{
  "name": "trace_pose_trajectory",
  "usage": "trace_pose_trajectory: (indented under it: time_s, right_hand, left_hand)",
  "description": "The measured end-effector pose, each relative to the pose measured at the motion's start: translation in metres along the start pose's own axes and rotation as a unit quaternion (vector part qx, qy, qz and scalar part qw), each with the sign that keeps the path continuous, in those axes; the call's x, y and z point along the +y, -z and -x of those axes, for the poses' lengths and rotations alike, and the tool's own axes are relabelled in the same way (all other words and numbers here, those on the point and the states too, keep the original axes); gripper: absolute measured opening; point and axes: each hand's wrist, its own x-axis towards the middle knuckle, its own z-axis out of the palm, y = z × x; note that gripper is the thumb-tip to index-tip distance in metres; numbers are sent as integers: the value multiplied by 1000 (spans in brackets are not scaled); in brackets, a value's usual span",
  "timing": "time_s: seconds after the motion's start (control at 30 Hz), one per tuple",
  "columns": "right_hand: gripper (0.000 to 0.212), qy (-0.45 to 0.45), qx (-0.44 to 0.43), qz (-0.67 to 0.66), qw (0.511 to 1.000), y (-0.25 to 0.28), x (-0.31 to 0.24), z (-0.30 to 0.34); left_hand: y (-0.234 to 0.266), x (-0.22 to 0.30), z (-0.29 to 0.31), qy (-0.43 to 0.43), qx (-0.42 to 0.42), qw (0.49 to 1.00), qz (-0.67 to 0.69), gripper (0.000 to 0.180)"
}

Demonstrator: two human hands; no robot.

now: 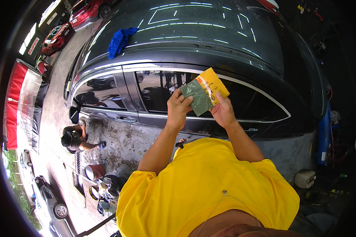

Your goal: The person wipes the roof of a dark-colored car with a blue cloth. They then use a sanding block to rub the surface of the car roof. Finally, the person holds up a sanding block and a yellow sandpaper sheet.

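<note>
My left hand [178,107] and my right hand [223,111] are raised together in front of a dark grey car [209,47]. Between them I hold a stack of flat sheets: a grey-green sheet [196,96] pinched by my left hand, and behind it a yellow-backed sheet [214,83] gripped by my right hand. The sheets are at the height of the car's rear side window [257,104]. A blue fluffy cloth [120,40] lies on the car's roof edge, up and to the left of my hands.
Another person [75,138] crouches by the car's front door on the wet concrete floor. Buckets and gear [97,177] stand at lower left. A white jug [304,178] sits at the right. Red cars [73,19] are parked beyond.
</note>
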Motion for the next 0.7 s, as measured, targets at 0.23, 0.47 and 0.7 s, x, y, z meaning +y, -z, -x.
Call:
trace_pose_trajectory:
  time_s: [0.23, 0.47, 0.7]
  right_hand:
    - [39, 0, -7, 15, 1000, -3, -1, 1]
    - [40, -5, 3, 13, 1000, 3, 6, 0]
    - [40, -11, 5, 13, 1000, -2, 4, -1]
  left_hand:
    - [-2, -3, 2, -29, 29, 999, -26, 40]
    - [-3, -1, 0, -34, 120, 980, -154, 32]
    - [8, -4, -7, -14, 143, 974, -174, 22]
